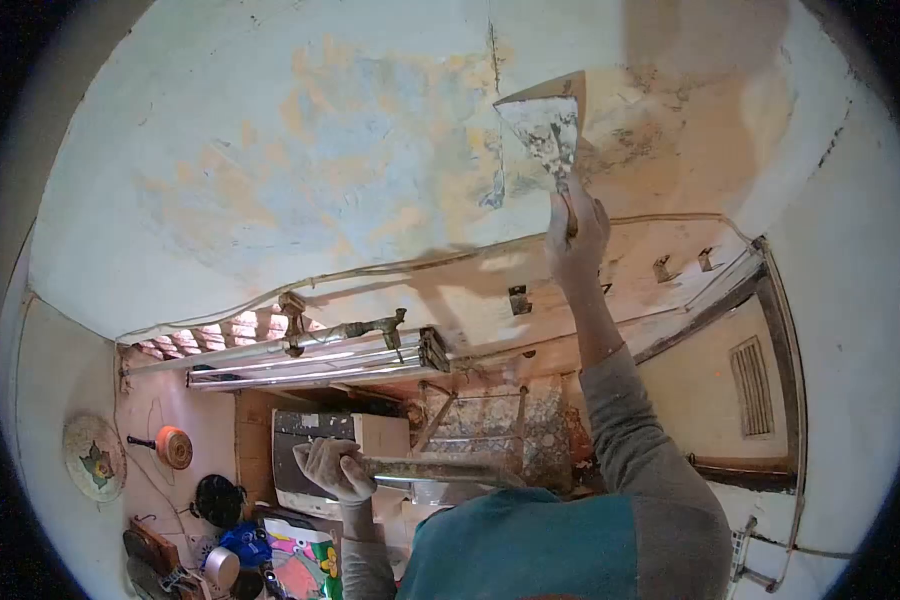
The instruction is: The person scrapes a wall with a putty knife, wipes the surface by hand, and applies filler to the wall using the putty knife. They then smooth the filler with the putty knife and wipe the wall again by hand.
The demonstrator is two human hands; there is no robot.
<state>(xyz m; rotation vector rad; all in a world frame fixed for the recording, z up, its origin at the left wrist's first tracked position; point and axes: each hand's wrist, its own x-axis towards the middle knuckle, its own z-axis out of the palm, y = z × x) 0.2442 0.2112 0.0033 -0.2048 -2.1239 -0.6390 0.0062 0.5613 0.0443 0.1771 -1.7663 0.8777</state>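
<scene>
Scraper [552, 125]: one, with a broad triangular blade smeared pale and dark, and a brown handle; held up at the ceiling [220, 90], inward of the edge along which a cable [390, 266] runs. One corner of the blade lies beside a dark crack [494, 60]; whether the blade touches the surface, cannot be told.

Right hand [580, 235]: raised, fingers grasping the scraper's handle; grey sleeve [630, 420] behind it.

Left hand [338, 468]: low, in front of the teal shirt [520, 550], fingers curled round one end of a long flat bar [440, 471]; the bar lies nearly level, its far end reaching towards the shirt.

Ceiling finish: pale, with mottled blue-grey and ochre patches to the left of the crack and a larger orange-brown patch [715, 140] to the right.

Tube-light fixture [310, 365]: one, long, beyond the ceiling's cabled edge.

White appliance [382, 440]: one, boxy, dark-panelled, behind the left hand.

Wall pieces, left: one round decorated plate [95, 458]; one orange pan [174, 447], dark-handled; one black pan [220, 500] below it.

Vent grille [751, 386]: one, slatted, at right, within a dark frame [785, 350].
</scene>
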